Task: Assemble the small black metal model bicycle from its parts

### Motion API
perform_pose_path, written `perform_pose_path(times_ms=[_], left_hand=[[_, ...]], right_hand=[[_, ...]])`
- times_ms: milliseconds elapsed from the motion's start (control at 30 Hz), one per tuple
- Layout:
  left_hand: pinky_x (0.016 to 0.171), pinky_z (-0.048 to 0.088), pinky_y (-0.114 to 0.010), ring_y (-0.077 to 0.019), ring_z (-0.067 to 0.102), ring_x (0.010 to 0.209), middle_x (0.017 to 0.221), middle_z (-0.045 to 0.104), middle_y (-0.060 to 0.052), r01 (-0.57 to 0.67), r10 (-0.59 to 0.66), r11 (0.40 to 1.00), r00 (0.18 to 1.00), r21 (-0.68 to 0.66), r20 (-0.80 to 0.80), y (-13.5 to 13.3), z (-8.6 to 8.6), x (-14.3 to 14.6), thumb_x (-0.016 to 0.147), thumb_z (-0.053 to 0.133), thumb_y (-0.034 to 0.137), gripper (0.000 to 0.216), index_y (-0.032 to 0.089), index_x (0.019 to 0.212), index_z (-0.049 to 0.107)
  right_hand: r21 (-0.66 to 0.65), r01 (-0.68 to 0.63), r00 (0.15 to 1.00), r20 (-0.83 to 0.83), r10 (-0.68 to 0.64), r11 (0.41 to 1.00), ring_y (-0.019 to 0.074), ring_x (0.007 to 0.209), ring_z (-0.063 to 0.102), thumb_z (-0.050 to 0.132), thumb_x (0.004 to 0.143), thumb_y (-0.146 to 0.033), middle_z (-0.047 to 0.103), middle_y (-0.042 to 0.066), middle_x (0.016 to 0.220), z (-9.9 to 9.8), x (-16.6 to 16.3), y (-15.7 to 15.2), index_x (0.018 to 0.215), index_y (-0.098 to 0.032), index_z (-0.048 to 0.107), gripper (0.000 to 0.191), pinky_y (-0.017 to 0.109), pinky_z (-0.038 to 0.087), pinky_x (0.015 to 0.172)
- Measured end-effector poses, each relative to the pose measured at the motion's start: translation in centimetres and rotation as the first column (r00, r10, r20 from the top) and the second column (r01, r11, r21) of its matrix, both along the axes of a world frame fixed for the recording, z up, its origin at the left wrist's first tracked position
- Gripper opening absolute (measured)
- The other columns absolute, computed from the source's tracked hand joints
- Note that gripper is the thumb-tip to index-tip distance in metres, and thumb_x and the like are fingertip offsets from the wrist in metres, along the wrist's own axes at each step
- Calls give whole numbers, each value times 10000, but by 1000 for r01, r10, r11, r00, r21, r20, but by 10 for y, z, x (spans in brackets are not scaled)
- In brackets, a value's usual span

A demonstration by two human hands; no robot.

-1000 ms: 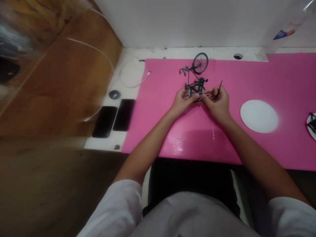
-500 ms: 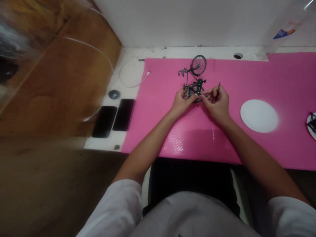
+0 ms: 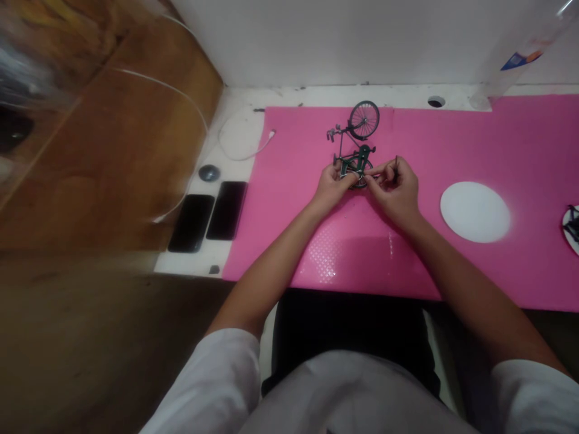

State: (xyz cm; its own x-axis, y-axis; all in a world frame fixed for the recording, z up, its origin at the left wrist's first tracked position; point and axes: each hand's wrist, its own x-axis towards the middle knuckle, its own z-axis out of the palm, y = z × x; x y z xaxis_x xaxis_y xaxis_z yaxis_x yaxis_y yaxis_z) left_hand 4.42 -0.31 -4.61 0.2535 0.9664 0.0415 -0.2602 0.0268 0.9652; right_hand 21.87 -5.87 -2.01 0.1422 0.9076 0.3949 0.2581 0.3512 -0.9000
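Note:
A miniature model bicycle (image 3: 342, 144) lies on the pink mat in front of me, its front wheel pointing to the wall. My left hand (image 3: 332, 187) is closed on the rear wheel end, thumb across the spokes near the hub. From the other side, my right hand (image 3: 395, 187) reaches the same hub with thumb and forefinger pinched together. Whatever small part may be between those fingertips is too small to make out. A thin dark stick-like tool (image 3: 397, 164) is tucked in the curled fingers of my right hand.
On the right sits a white round plate (image 3: 474, 212); another plate (image 3: 570, 240) holding black parts is at the edge. Two dark phones (image 3: 192, 223) and a round dark object (image 3: 209, 173) lie left, by a white cable (image 3: 246, 158). A clear bottle (image 3: 515, 66) stands at the back.
The thin tool in my right hand has tilted and its tip sits lower. The bicycle's rear end and both hands have shifted very slightly left.

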Motion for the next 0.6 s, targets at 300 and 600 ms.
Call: perform_pose_path(times_ms=[300, 600], left_hand=[[1010, 673, -456, -222, 779, 924, 975, 797, -51, -2, 3, 1000, 1000, -20, 20, 2, -1, -1, 856, 959, 334, 316, 226, 967, 684], [1021, 656, -395, -215, 804, 999, 1002, 793, -29, -10, 19, 996, 996, -94, 92, -1, -2, 8, 884, 908, 343, 300, 231, 1031, 672]], right_hand=[[-2, 0, 1000, -2, 0, 1000, 202, 765, 676, 909, 908, -687, 805, 53, 1036, 0, -1, -1, 953, -317, 536, 528, 452, 680, 724], [8, 74, 996, -47, -73, 997, 232, 809, 734, 923, 894, -713, 849, 65, 1083, 6, -6, -8, 1033, -318, 590, 535, 490, 703, 754]])
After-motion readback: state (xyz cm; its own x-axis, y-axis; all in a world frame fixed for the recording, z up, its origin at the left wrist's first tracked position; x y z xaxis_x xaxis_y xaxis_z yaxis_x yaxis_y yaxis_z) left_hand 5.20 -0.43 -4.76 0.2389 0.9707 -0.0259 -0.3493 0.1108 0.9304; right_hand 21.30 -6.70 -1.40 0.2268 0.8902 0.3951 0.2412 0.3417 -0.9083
